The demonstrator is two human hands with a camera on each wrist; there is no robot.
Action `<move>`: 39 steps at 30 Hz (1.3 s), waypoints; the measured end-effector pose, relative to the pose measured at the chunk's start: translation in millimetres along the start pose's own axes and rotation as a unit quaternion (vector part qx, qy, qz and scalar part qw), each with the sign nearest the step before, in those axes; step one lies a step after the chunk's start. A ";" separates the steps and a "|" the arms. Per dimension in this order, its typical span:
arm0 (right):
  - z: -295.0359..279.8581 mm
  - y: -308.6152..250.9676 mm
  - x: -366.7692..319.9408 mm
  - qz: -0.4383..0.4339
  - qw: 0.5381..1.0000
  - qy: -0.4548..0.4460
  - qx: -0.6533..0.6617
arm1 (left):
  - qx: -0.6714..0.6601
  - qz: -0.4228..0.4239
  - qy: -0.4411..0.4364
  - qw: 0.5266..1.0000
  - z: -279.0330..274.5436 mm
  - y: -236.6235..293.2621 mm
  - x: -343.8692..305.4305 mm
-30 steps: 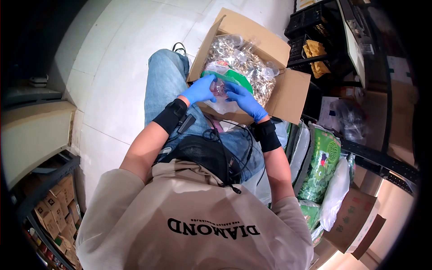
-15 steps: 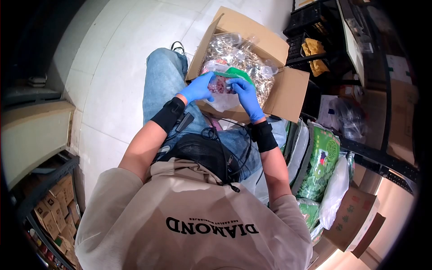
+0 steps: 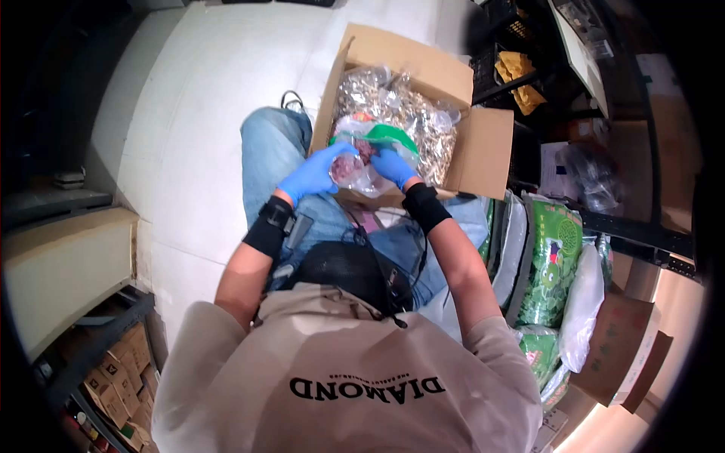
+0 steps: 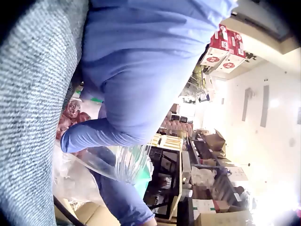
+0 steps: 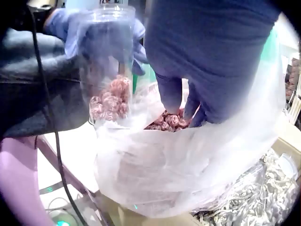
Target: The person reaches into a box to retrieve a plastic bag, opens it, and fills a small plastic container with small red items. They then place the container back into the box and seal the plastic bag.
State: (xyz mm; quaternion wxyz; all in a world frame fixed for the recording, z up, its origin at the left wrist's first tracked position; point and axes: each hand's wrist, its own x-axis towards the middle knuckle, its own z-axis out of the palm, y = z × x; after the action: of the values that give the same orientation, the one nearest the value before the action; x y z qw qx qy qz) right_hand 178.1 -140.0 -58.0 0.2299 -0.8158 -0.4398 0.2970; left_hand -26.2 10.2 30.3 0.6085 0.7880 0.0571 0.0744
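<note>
My blue-gloved left hand (image 3: pixel 311 172) grips a clear plastic jar (image 5: pixel 107 52), its fingers wrapped round the side. Reddish, wrinkled dried balls (image 5: pixel 110 101) fill the jar's lower part. Beside it, a whitish plastic bag (image 5: pixel 164 169) with a green band sags over the near side of a cardboard box, its mouth spread wide. More of the dried balls (image 5: pixel 167 125) lie inside. My right hand (image 5: pixel 211 61), gloved too, reaches down into the bag with fingers apart and touching the balls; some fingertips are hidden behind the bag's edge.
The cardboard box (image 3: pixel 483 155) holds clear packs of thin, pale dried pieces (image 3: pixel 434 143). Green printed bags (image 3: pixel 555 257) stand at the right, near a dark metal shelf (image 3: pixel 634 234). A black cable (image 5: pixel 51 122) hangs close to the jar.
The jar has come into plain view in my left hand, which has drawn slightly down and left. My right hand has lowered into the bag. The head view has shifted a little.
</note>
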 end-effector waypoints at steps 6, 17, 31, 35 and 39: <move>30.0 -5.4 33.2 -0.020 0.991 -0.042 -0.125 | -0.037 -0.024 -0.004 0.999 -1.0 1.2 0.5; 23.7 -14.0 15.6 -0.036 0.989 -0.077 -0.118 | -0.041 -0.025 -0.002 0.999 1.1 -0.4 -5.4; 15.8 -26.1 14.7 -0.062 0.988 -0.066 -0.122 | 0.055 0.010 0.032 0.998 4.2 -7.9 -4.3; 46.8 12.3 23.5 -0.050 0.977 -0.048 -0.203 | 0.043 0.000 0.024 0.999 6.1 -14.6 -1.5; 46.4 13.4 25.1 -0.114 0.963 0.012 -0.245 | 0.054 -0.005 0.023 0.998 6.5 -20.4 -2.2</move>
State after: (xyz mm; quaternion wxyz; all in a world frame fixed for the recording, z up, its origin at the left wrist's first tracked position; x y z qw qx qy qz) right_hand 165.1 -120.0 -106.9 0.0611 -0.7952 -0.5863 0.1419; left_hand -27.2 8.7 8.8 0.5642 0.8173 0.0790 0.0862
